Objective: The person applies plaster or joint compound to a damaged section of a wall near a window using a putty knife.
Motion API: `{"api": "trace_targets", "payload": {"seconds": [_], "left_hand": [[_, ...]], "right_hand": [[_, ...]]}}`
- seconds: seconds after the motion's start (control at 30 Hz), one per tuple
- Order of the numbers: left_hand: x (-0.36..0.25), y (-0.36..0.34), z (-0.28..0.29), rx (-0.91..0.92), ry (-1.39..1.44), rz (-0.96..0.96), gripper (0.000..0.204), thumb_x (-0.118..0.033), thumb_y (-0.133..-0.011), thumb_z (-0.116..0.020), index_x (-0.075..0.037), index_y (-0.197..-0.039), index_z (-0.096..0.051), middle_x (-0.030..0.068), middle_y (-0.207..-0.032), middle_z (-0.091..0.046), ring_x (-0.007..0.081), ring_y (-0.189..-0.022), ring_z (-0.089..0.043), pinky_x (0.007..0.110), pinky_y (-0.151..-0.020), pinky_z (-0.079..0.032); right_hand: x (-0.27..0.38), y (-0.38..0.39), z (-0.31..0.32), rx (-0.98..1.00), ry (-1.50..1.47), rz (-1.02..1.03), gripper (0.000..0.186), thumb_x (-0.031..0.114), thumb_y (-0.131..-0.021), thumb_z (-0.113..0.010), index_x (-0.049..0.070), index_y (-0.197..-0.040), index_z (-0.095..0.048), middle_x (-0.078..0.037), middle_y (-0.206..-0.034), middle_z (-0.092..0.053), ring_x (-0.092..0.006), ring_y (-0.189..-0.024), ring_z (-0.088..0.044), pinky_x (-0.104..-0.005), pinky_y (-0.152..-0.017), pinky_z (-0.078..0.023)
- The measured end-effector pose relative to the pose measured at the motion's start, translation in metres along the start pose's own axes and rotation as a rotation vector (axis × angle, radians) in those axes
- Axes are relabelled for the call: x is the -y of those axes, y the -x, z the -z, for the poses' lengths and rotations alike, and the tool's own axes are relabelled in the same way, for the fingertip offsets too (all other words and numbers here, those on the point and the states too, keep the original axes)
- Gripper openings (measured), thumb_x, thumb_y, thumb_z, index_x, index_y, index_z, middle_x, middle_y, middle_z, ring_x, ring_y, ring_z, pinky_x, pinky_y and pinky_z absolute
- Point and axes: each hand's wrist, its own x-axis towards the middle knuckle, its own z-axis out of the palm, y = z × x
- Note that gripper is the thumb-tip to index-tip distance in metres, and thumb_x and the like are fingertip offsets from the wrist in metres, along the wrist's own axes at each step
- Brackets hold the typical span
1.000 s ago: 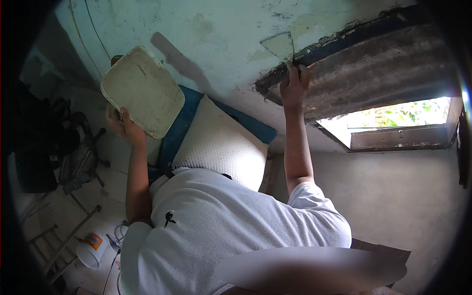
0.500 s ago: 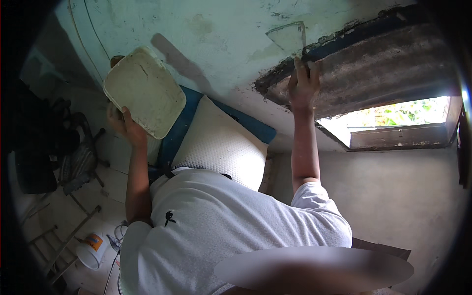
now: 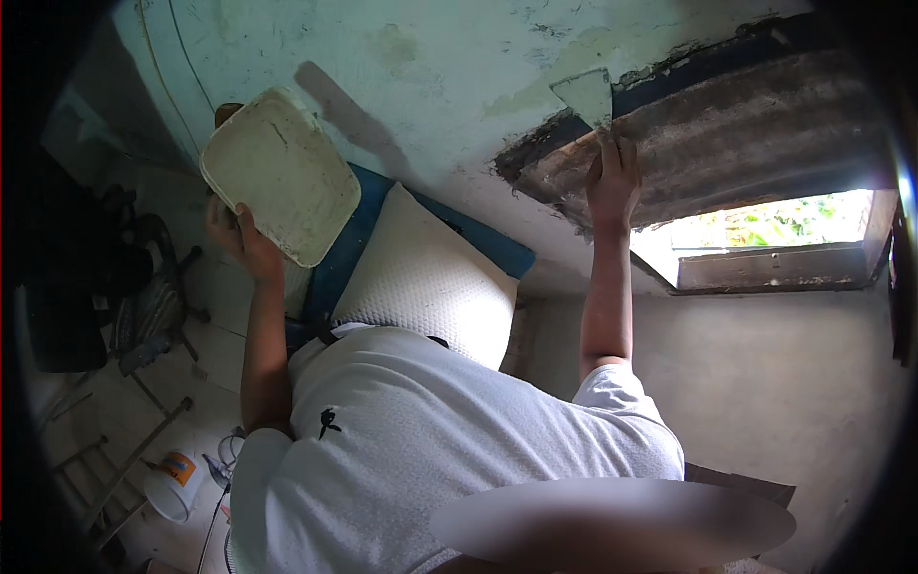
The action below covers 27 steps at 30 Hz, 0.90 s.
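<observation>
My left hand point(image 3: 247, 244) grips the lower left edge of a pale plastic lid point(image 3: 280, 177), smudged and rounded at the corners, held up before the wall. Something brown point(image 3: 227, 113) sticks out behind its upper left edge; its kind is hidden. Up at the right, my right hand point(image 3: 614, 182) is closed around a putty knife, whose handle is mostly covered by the fingers. Its triangular blade point(image 3: 588, 96) points up at the rough, broken plaster edge point(image 3: 540, 145) beside a dark strip. Whether the blade touches the wall I cannot tell.
A brown corrugated panel point(image 3: 727, 134) lies beyond my right hand, with a window opening point(image 3: 775, 225) below it. Beneath the lid are a white quilted pillow point(image 3: 430, 273) and a blue surface point(image 3: 497, 251). On the floor at left stand a white bucket point(image 3: 172, 496) and a metal ladder point(image 3: 143, 450).
My right hand and the putty knife have moved right and slightly down, toward the dark strip and corrugated panel. My left hand and the lid have hardly shifted.
</observation>
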Motion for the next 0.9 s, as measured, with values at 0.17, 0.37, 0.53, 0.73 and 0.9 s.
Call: {"api": "trace_targets", "payload": {"seconds": [0.17, 0.37, 0.53, 0.73, 0.9], "left_hand": [[-0.002, -0.001, 0.001, 0.046, -0.026, 0.042, 0.049, -0.017, -0.098, -0.054, 0.004, -0.137, -0.032, 0.0224, -0.138, -0.042, 0.0285, -0.125, -0.047, 0.042, -0.106, -0.039], [0.005, 0.002, 0.009, 0.072, 0.021, 0.066, 0.05, -0.019, -0.099, -0.054, 0.004, -0.138, -0.032, 0.022, -0.137, -0.044, 0.0285, -0.125, -0.047, 0.042, -0.106, -0.04], [-0.012, 0.007, -0.007, 0.014, -0.067, 0.03, 0.052, -0.021, -0.099, -0.053, 0.004, -0.138, -0.031, 0.0228, -0.137, -0.043, 0.0295, -0.125, -0.048, 0.043, -0.105, -0.04], [-0.022, 0.006, -0.012, 0.027, -0.056, 0.048, 0.064, -0.039, -0.098, -0.058, 0.003, -0.137, -0.028, 0.0225, -0.133, -0.042, 0.0279, -0.122, -0.047, 0.043, -0.102, -0.041], [-0.008, 0.004, -0.011, 0.154, 0.024, 0.061, 0.066, -0.04, -0.097, -0.059, 0.001, -0.138, -0.027, 0.0218, -0.134, -0.041, 0.0273, -0.122, -0.046, 0.043, -0.102, -0.041]], "right_hand": [[0.003, 0.003, 0.007, -0.088, -0.028, 0.04, 0.036, 0.001, -0.081, -0.061, 0.014, -0.114, -0.065, -0.01, -0.106, -0.058, -0.0303, -0.091, -0.064, -0.0424, -0.073, -0.055], [0.02, -0.021, -0.013, -0.044, -0.088, 0.085, 0.032, -0.001, -0.084, -0.061, 0.012, -0.112, -0.068, -0.009, -0.095, -0.058, -0.0316, -0.086, -0.061, -0.0422, -0.073, -0.053], [-0.006, -0.01, -0.022, -0.015, -0.023, 0.075, 0.039, 0.0, -0.081, -0.062, 0.015, -0.117, -0.065, -0.01, -0.098, -0.058, -0.0327, -0.091, -0.061, -0.0437, -0.075, -0.053], [-0.005, 0.028, -0.012, 0.017, -0.078, -0.014, 0.043, 0.0, -0.079, -0.06, 0.014, -0.119, -0.063, -0.011, -0.105, -0.061, -0.0341, -0.094, -0.061, -0.0462, -0.078, -0.053], [0.044, 0.061, 0.01, -0.023, -0.418, -0.076, 0.034, -0.007, -0.081, -0.056, 0.006, -0.112, -0.066, -0.014, -0.096, -0.064, -0.0284, -0.088, -0.065, -0.0407, -0.072, -0.053]]}}
